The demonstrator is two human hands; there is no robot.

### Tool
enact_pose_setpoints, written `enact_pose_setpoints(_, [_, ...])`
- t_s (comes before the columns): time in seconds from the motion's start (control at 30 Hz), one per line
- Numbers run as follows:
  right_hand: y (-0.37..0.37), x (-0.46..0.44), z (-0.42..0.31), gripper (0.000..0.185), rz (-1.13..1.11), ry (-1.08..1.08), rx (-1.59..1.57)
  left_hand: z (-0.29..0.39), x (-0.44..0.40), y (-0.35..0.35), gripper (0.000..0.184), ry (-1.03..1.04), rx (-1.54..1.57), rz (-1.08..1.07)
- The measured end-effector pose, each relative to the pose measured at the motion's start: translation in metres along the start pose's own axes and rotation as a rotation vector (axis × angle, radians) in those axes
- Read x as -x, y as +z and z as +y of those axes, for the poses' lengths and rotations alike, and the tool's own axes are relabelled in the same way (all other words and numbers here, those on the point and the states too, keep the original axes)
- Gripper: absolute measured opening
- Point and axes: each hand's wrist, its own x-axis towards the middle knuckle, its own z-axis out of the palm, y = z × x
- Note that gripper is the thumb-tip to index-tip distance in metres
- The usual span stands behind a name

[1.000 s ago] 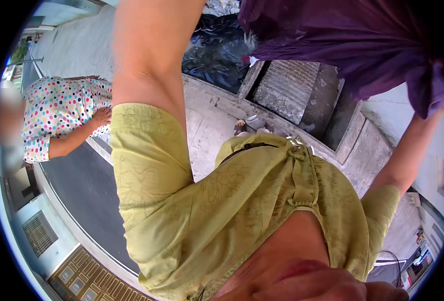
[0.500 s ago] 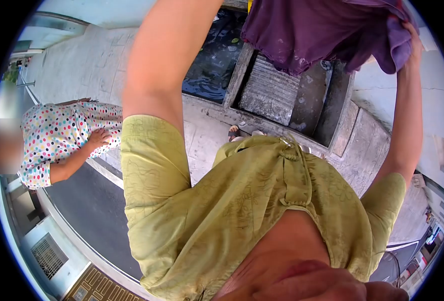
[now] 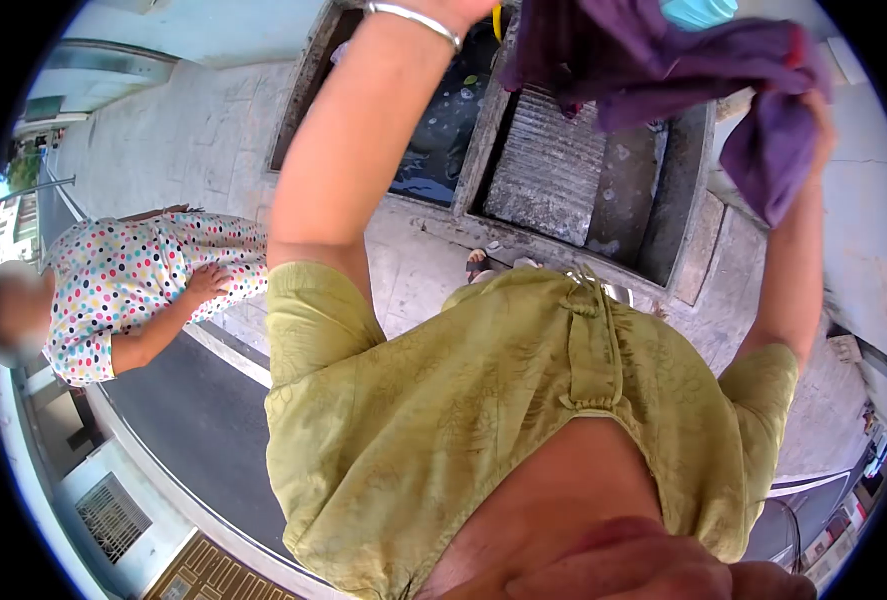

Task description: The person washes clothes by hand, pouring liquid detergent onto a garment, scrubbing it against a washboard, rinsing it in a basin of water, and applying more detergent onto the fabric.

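Note:
A purple cloth [image 3: 663,75] hangs bunched over the stone basin at the top right. My right hand [image 3: 819,130] is closed on its right end, and a twisted part dangles beside the wrist. At the top edge, my left hand [image 3: 461,10] shows only in part, above a silver bangle; its fingers are out of view. Below the cloth lies a ridged washboard slab [image 3: 548,175] inside the basin [image 3: 698,200]. Dark water [image 3: 443,130] fills the compartment to the left.
Another person [image 3: 123,290] in a dotted outfit stands at the left, one hand on the body. A light blue object [image 3: 698,12] shows behind the cloth, and something yellow [image 3: 496,22] near my left hand. A dark road [image 3: 203,410] runs behind that person.
The cloth has gone from widely spread to bunched and twisted. My left arm has shifted right, bringing its wrist and bangle into view. More of the water compartment shows.

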Motion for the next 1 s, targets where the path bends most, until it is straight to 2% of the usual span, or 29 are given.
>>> enact_pose_setpoints(0.03, [-0.014, 0.011, 0.021, 0.025, -0.161, 0.038, -0.068, -0.006, 0.006, -0.016, 0.023, -0.038, -0.026, 0.033])
enact_pose_setpoints(0.07, [-0.047, 0.012, 0.059, 0.02, -0.236, 0.051, 0.113, -0.011, 0.009, -0.035, 0.024, -0.073, -0.052, 0.064])
enact_pose_setpoints(0.1, [-0.098, -0.018, 0.117, 0.015, -0.317, 0.406, 0.254, -0.026, 0.017, -0.063, 0.025, -0.128, -0.068, 0.117])
enact_pose_setpoints(0.13, [-0.052, 0.039, 0.091, 0.012, -0.302, 0.404, 0.267, -0.041, 0.031, -0.086, 0.027, -0.183, -0.084, 0.166])
enact_pose_setpoints(0.17, [-0.083, 0.045, 0.133, 0.013, -0.442, 0.36, 0.418, -0.049, 0.056, -0.082, 0.026, -0.238, -0.168, 0.152])
enact_pose_setpoints(0.2, [-0.072, 0.074, 0.142, 0.017, -0.457, 0.476, 0.356, -0.057, 0.072, -0.068, 0.021, -0.248, -0.226, 0.328])
enact_pose_setpoints(0.23, [-0.066, 0.096, 0.156, 0.019, -0.442, 0.56, 0.359, -0.066, 0.09, -0.074, 0.027, -0.403, -0.284, 0.298])
enact_pose_setpoints(0.27, [-0.063, 0.117, 0.169, 0.021, -0.43, 0.652, 0.364, -0.086, 0.109, -0.099, 0.029, -0.485, -0.444, 0.193])
enact_pose_setpoints(0.3, [-0.061, 0.134, 0.186, 0.023, -0.406, 0.722, 0.422, -0.108, 0.126, -0.117, 0.029, -0.545, -0.614, 0.18])
enact_pose_setpoints(0.33, [-0.057, 0.145, 0.2, 0.024, -0.379, 0.786, 0.48, -0.125, 0.141, -0.123, 0.028, -0.606, -0.554, 0.251])
enact_pose_setpoints(0.4, [-0.037, 0.165, 0.209, 0.026, -0.421, 0.798, 0.585, -0.167, 0.16, -0.156, 0.028, -0.559, -0.526, 0.473])
enact_pose_setpoints(0.43, [-0.019, 0.173, 0.202, 0.027, -0.44, 0.656, 0.505, -0.171, 0.155, -0.155, 0.028, -0.559, -0.523, 0.466])
enact_pose_setpoints(0.5, [0.011, 0.186, 0.175, 0.029, -0.517, 0.373, 0.399, -0.172, 0.144, -0.147, 0.027, -0.223, -0.52, 0.51])
enact_pose_setpoints(0.53, [0.023, 0.191, 0.167, 0.028, -0.653, 0.041, 0.362, -0.162, 0.132, -0.136, 0.026, -0.127, -0.69, 0.371])
enact_pose_setpoints(0.6, [0.022, 0.195, 0.175, 0.026, -0.749, 0.044, 0.326, -0.172, 0.13, -0.146, 0.025, -0.062, -0.928, 0.297])
enact_pose_setpoints(0.63, [0.019, 0.217, 0.203, 0.026, -0.714, 0.185, 0.362, -0.187, 0.141, -0.166, 0.028, -0.167, -1.479, 0.055])
enact_pose_setpoints(0.67, [0.008, 0.227, 0.229, 0.029, -0.731, 0.416, 0.357, -0.213, 0.156, -0.195, 0.031, -0.331, -1.512, 0.02])
enact_pose_setpoints(0.7, [-0.007, 0.233, 0.244, 0.029, -0.94, 0.373, 0.535, -0.203, 0.154, -0.18, 0.029, -0.399, -1.528, 0.017])
enact_pose_setpoints(0.73, [-0.021, 0.23, 0.26, 0.03, -1.15, 0.323, 0.713, -0.242, 0.189, -0.216, 0.03, -0.865, -1.694, -0.171])
enact_pose_setpoints(0.77, [-0.033, 0.224, 0.272, 0.031, -1.415, 0.328, 0.673, -0.254, 0.21, -0.23, 0.03, -0.888, -1.736, -0.424])
enact_pose_setpoints(0.8, [-0.036, 0.218, 0.27, 0.031, -1.415, 0.329, 0.673, -0.244, 0.204, -0.216, 0.029, -0.967, -1.704, -0.469])
enact_pose_setpoints(0.87, [-0.036, 0.195, 0.275, 0.034, -0.923, 0.83, 0.534, -0.238, 0.224, -0.204, 0.026, -0.753, -1.725, -0.248])
enact_pose_setpoints(0.93, [-0.043, 0.167, 0.301, 0.042, -0.635, 0.284, 0.957, -0.225, 0.203, -0.206, 0.024, -0.848, -1.652, -0.219])
enact_pose_setpoints(0.97, [-0.042, 0.16, 0.316, 0.042, -0.64, 0.287, 0.952, -0.226, 0.199, -0.213, 0.026, -0.62, -1.756, -0.063])
enact_pose_setpoints(1.0, [-0.041, 0.159, 0.324, 0.043, -0.597, 0.137, 1.217, -0.226, 0.196, -0.216, 0.024, -0.795, -1.735, -0.112])
